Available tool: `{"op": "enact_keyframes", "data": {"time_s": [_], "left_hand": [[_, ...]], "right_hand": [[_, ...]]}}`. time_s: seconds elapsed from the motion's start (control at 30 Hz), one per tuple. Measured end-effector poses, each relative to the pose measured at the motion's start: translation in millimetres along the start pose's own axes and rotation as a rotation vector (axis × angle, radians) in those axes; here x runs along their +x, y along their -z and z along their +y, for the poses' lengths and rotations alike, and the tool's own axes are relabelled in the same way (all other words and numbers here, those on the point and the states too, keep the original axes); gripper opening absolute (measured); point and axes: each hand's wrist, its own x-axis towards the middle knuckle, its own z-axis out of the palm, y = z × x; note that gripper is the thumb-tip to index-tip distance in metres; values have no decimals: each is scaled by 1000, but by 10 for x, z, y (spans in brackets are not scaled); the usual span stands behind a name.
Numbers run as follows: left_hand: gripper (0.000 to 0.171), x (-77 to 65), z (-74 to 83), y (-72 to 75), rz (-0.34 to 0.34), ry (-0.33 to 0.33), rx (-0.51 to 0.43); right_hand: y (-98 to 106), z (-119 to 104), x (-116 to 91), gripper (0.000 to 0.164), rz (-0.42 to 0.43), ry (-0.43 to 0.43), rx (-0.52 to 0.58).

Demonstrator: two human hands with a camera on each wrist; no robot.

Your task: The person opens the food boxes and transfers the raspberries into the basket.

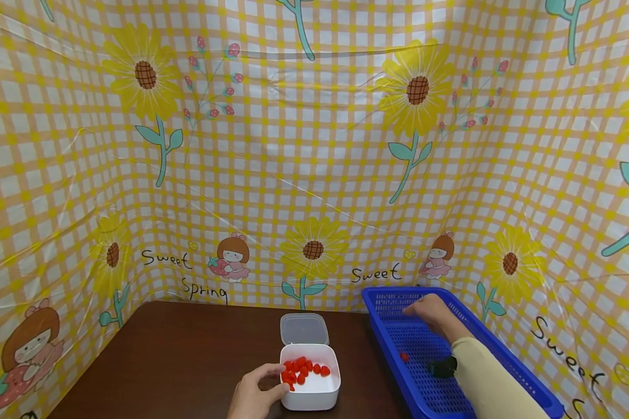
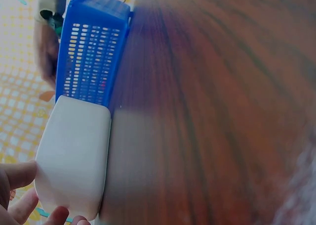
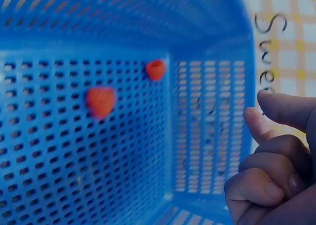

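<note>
My left hand (image 1: pixel 255 391) holds the left side of a small white plastic box (image 1: pixel 310 401), its fingertips around the near corner in the left wrist view. Several red raspberries (image 1: pixel 301 365) lie in the box, mostly on its left side. Over the far part of a blue perforated basket (image 1: pixel 393 364) hovers my right hand (image 1: pixel 434 314). In the right wrist view, its thumb and index finger stand slightly apart with nothing visible between them, the other fingers curled. Below, two raspberries appear there: one raspberry (image 3: pixel 101 102) on the basket floor and another raspberry (image 3: pixel 156 69) near the corner.
A translucent lid (image 1: pixel 304 329) lies behind the box, next to its far rim. Dark wooden tabletop (image 1: pixel 188 355) extends to the left. A checked, flower-printed cloth (image 1: pixel 304 145) encloses the back and sides. A dark device (image 1: pixel 442 367) sits at my right wrist.
</note>
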Motion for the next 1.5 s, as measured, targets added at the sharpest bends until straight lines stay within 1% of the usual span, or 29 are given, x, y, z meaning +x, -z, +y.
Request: {"op": "enact_keyframes", "data": {"time_s": [0.07,0.17,0.2,0.27,0.33,0.5,0.67,0.83,0.97,1.27,1.43,1.5], "left_hand": [[34,1,5,0,-2,3,-5],[34,5,12,3,-8,9,-17],[34,7,15,5,-10,10,-21],[34,10,16,9,-10,6,-25],[34,11,15,13,-8,-1,-22],[35,11,8,16,7,-29,-7],[34,18,-5,18,15,-36,13],[33,18,-7,19,20,-40,21],[32,15,-18,9,23,-54,16],[33,-6,0,-12,15,-27,-16],[33,-20,9,-15,15,-22,-28],[34,-22,6,-15,12,-17,-33]], "right_hand": [[-3,-81,-18,37,-9,9,0],[-16,-213,-65,18,-34,31,-11],[-22,-260,-85,18,-47,42,-9],[-47,-353,-122,28,-68,49,-2],[-72,-443,-168,34,-90,67,12],[-164,-628,-246,31,-123,95,49],[-284,-785,-358,34,-157,129,73],[-442,-926,-457,25,-163,148,103],[-572,-995,-513,23,-169,145,118],[-801,-1060,-637,19,-216,141,148],[-915,-1073,-661,17,-207,139,129],[-970,-1074,-664,15,-203,125,131]]}}
